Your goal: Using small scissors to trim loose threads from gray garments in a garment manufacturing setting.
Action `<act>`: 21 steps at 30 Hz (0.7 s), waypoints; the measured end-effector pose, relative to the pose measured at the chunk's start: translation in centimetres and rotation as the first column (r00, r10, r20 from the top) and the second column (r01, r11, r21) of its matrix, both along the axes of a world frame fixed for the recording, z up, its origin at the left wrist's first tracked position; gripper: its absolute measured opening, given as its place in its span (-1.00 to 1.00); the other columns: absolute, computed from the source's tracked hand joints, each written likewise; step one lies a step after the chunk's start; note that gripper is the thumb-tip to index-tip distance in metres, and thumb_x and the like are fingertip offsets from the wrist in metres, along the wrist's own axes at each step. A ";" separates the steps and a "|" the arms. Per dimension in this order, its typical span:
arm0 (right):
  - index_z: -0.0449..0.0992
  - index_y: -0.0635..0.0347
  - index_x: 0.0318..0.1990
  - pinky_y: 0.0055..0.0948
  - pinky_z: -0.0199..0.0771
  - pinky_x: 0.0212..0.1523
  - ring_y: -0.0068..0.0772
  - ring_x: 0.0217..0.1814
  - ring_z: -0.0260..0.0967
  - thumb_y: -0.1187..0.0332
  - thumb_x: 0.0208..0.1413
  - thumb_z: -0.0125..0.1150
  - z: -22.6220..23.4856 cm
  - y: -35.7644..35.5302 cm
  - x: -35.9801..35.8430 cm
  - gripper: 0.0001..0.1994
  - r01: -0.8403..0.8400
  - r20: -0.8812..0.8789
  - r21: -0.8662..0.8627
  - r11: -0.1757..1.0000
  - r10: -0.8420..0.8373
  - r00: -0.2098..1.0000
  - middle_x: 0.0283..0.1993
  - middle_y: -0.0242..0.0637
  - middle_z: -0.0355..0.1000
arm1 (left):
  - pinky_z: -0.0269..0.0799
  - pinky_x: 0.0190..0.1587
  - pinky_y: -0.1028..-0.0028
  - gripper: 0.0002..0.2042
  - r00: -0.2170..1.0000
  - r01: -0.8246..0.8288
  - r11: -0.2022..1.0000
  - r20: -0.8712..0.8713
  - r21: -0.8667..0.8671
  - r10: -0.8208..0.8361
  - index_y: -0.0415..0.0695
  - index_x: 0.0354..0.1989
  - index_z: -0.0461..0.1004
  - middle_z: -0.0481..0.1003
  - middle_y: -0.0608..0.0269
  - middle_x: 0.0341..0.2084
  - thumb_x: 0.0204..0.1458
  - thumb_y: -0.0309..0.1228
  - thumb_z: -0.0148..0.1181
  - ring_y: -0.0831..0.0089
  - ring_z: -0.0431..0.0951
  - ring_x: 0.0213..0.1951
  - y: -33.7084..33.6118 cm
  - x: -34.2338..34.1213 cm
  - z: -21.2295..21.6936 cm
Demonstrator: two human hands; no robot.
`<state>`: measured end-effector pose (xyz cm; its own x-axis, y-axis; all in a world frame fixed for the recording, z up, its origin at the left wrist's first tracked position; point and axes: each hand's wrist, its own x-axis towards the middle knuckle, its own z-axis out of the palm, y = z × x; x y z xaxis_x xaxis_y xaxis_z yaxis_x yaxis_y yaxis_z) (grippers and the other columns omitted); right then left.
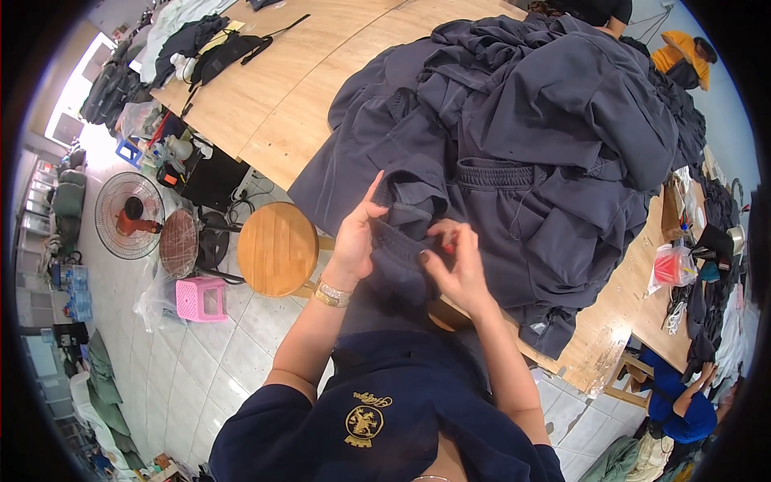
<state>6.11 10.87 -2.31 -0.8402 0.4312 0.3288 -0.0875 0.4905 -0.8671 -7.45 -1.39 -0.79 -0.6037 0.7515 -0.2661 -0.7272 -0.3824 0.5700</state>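
Dark grey elastic-waist pants [401, 255] hang between my hands at the table's near edge, with the ribbed waistband opening toward me. My left hand [359, 233], a bracelet and gold watch at its wrist, grips the left side of the waistband, its index finger pointing up. On the other side, my right hand [459, 263] has curled fingers and its thumb against the band; the fabric hides part of its grip. Just beyond lies a big heap of matching dark grey garments [562, 104], another gathered waistband [494, 174] with a drawstring among them.
The heap covers much of the wooden table [281, 112]. To the left are a round wooden stool [277, 249], a pink plastic stool [199, 299] and a standing fan [130, 215]. A black bag [229, 60] lies at the far left. A person in blue [683, 402] is at the lower right.
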 end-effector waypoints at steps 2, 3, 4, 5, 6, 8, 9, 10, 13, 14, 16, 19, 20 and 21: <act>0.26 0.21 -0.28 -0.21 0.10 0.09 -0.26 -0.23 0.26 0.33 -0.10 0.34 -0.3 -0.4 -0.1 -0.65 -0.091 -0.027 0.163 0.982 0.097 0.995 -0.36 -0.26 0.30 | 0.07 0.26 0.43 -0.39 0.988 -0.061 0.997 -0.142 -0.052 0.053 -0.22 0.33 -0.02 0.15 0.14 0.25 0.00 -0.53 -0.20 0.36 0.20 0.22 -0.6 -0.7 -1.0; 0.26 0.23 -0.27 -0.25 0.19 -0.01 -0.25 -0.26 0.25 0.35 -0.11 0.35 0.4 -0.8 0.3 -0.65 -0.102 0.063 0.172 0.980 0.093 0.994 -0.38 -0.25 0.29 | 0.07 0.26 0.43 -0.39 0.988 -0.062 0.997 -0.143 -0.052 0.054 -0.22 0.33 -0.02 0.15 0.14 0.25 0.00 -0.53 -0.20 0.36 0.20 0.22 -0.8 -1.0 -1.2; 0.26 0.23 -0.27 -0.25 0.19 -0.01 -0.25 -0.26 0.25 0.35 -0.11 0.35 0.2 -1.0 0.4 -0.65 -0.104 0.062 0.172 0.980 0.095 0.994 -0.38 -0.25 0.29 | 0.04 0.26 0.45 -0.41 0.971 -0.108 0.993 -0.220 -0.045 0.096 -0.23 0.33 -0.01 0.13 0.14 0.26 0.04 -0.49 -0.18 0.38 0.18 0.23 -1.0 -1.4 -1.3; 0.26 0.24 -0.27 -0.29 0.23 -0.09 -0.24 -0.29 0.24 0.37 -0.12 0.35 -0.2 -1.3 0.5 -0.65 -0.078 0.073 0.054 0.995 0.074 0.995 -0.39 -0.25 0.29 | 0.01 0.27 0.47 -0.43 0.945 -0.157 0.987 -0.295 -0.037 0.139 -0.23 0.33 -0.01 0.10 0.14 0.27 0.08 -0.46 -0.15 0.39 0.15 0.24 -1.2 -1.5 -1.0; 0.26 0.25 -0.27 -0.32 0.27 -0.17 -0.23 -0.32 0.24 0.38 -0.12 0.36 -0.4 -1.5 0.5 -0.64 -0.050 0.086 -0.064 0.997 0.055 0.995 -0.39 -0.24 0.29 | 0.01 0.27 0.47 -0.43 0.944 -0.163 0.986 -0.295 -0.040 0.144 -0.23 0.33 -0.01 0.10 0.14 0.27 0.08 -0.46 -0.15 0.39 0.15 0.24 -1.1 -1.5 -0.6; 0.25 0.26 -0.26 -0.35 0.28 -0.29 -0.21 -0.35 0.23 0.42 -0.13 0.35 -0.3 -1.4 0.1 -0.63 -0.041 0.064 0.002 0.999 0.041 0.997 -0.40 -0.21 0.29 | -0.04 0.28 0.48 -0.43 0.934 -0.243 0.966 -0.289 -0.086 0.209 -0.22 0.34 -0.04 0.06 0.15 0.30 0.15 -0.38 -0.09 0.41 0.11 0.26 -0.5 -1.2 0.1; 0.20 0.24 -0.29 -0.41 0.27 -0.33 -0.30 -0.41 0.18 0.47 -0.13 0.33 -0.4 -1.4 -0.1 -0.64 -0.004 0.052 0.001 1.000 0.004 0.999 -0.42 -0.23 0.29 | -0.07 0.29 0.46 -0.38 0.923 -0.263 0.956 -0.323 -0.133 0.210 -0.22 0.36 -0.16 0.03 0.15 0.30 0.19 -0.35 -0.06 0.40 0.09 0.27 -0.3 -1.0 0.3; 0.16 0.22 -0.33 -0.47 0.26 -0.37 -0.38 -0.47 0.14 0.52 -0.13 0.31 -0.4 -1.4 -0.3 -0.64 0.034 0.040 0.001 0.999 -0.034 0.999 -0.44 -0.25 0.29 | -0.07 0.29 0.46 -0.38 0.922 -0.267 0.954 -0.323 -0.133 0.213 -0.22 0.36 -0.16 0.03 0.15 0.30 0.19 -0.35 -0.06 0.40 0.09 0.27 -0.2 -0.7 0.7; 0.18 0.25 -0.28 -0.37 0.32 -0.32 -0.26 -0.41 0.25 0.50 -0.09 0.30 -1.0 -0.7 -0.4 -0.65 0.092 0.095 -0.055 0.994 -0.086 0.992 -0.41 -0.20 0.31 | 0.05 0.26 0.44 -0.44 0.935 -0.297 0.924 -0.269 -0.241 0.231 -0.15 0.36 -0.10 0.10 0.23 0.28 0.21 -0.32 -0.13 0.42 0.12 0.27 0.4 0.4 2.6; 0.20 0.27 -0.26 -0.32 0.34 -0.29 -0.20 -0.38 0.30 0.49 -0.08 0.30 -1.0 -0.6 -0.4 -0.66 0.116 0.118 -0.085 0.990 -0.106 0.987 -0.40 -0.17 0.33 | 0.07 0.24 0.43 -0.36 0.962 -0.199 0.978 -0.205 -0.062 0.182 -0.08 0.38 -0.22 0.13 0.20 0.23 0.18 -0.37 -0.07 0.41 0.17 0.22 0.0 0.4 2.6; 0.18 0.26 -0.28 -0.37 0.35 -0.35 -0.23 -0.45 0.29 0.52 -0.06 0.27 -0.3 -0.3 -0.5 -0.68 0.150 0.100 -0.098 0.984 -0.140 0.985 -0.42 -0.16 0.31 | 0.10 0.21 0.43 -0.27 0.982 -0.096 0.987 -0.152 0.129 0.115 -0.01 0.40 -0.35 0.16 0.18 0.19 0.15 -0.42 -0.01 0.39 0.23 0.16 -0.7 -0.2 1.5; 0.13 0.23 -0.33 -0.45 0.30 -0.37 -0.33 -0.48 0.21 0.55 -0.05 0.24 -0.6 0.0 -0.5 -0.68 0.251 -0.005 -0.086 0.964 -0.252 0.968 -0.47 -0.23 0.25 | 0.20 0.14 0.45 -0.27 0.932 0.318 0.786 -0.325 0.530 -0.157 0.05 0.39 -0.19 0.32 0.25 0.00 0.09 -0.51 0.07 0.51 0.31 0.03 -0.8 -0.4 0.1; 0.13 0.23 -0.33 -0.45 0.30 -0.37 -0.33 -0.48 0.21 0.55 -0.05 0.24 -0.7 0.3 -0.3 -0.68 0.273 0.003 -0.076 0.959 -0.273 0.962 -0.47 -0.23 0.25 | 0.25 0.07 0.50 -0.32 0.833 0.229 0.969 -0.533 0.090 -0.147 -0.01 0.35 -0.04 0.35 0.29 -0.09 0.06 -0.57 0.09 0.57 0.34 -0.04 -0.3 1.0 2.2; 0.13 0.23 -0.33 -0.46 0.29 -0.38 -0.35 -0.49 0.20 0.55 -0.06 0.24 -0.6 0.2 -0.3 -0.68 0.279 -0.003 -0.076 0.957 -0.280 0.960 -0.49 -0.24 0.24 | 0.30 0.00 0.55 -0.37 0.679 -0.021 0.943 -0.697 -0.333 -0.231 -0.06 0.31 0.10 0.37 0.33 -0.18 0.02 -0.63 0.12 0.62 0.36 -0.11 0.0 2.0 3.4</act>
<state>5.79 11.07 -2.91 -0.6784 0.6718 0.2974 0.0323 0.4316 -0.9015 -5.47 -1.41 2.63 -0.6211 0.7838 0.0018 -0.0670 -0.0554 0.9962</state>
